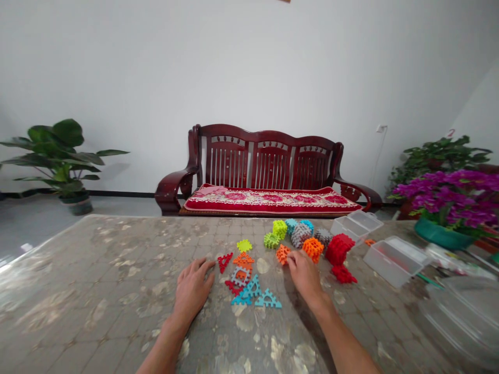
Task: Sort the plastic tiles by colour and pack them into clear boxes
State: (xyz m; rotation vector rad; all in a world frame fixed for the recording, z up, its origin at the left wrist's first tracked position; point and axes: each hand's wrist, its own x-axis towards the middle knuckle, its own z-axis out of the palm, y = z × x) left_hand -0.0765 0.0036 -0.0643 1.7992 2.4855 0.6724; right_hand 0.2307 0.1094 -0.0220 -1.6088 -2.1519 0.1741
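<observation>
Left hand: the left hand lies palm down on the patterned tablecloth, fingers loosely spread, apparently holding nothing, just beside a flat red triangular piece.
Right hand: the fingers of the right hand are curled and drawn together at the small orange interlocking block; whether they grip it or only touch it, I cannot tell.
Small orange block: on the tablecloth, left of the larger orange block and nearer the person than the lime-green blocks.
Handling: light, even pressure on opposite faces probably suits the toothed joints best; a squeeze at one corner could spring a seam. The left hand seems free to steady the block's other side.
Writing: a small red mark at far right resembles a "2"; no brand or label is readable on the clear plastic box.
</observation>
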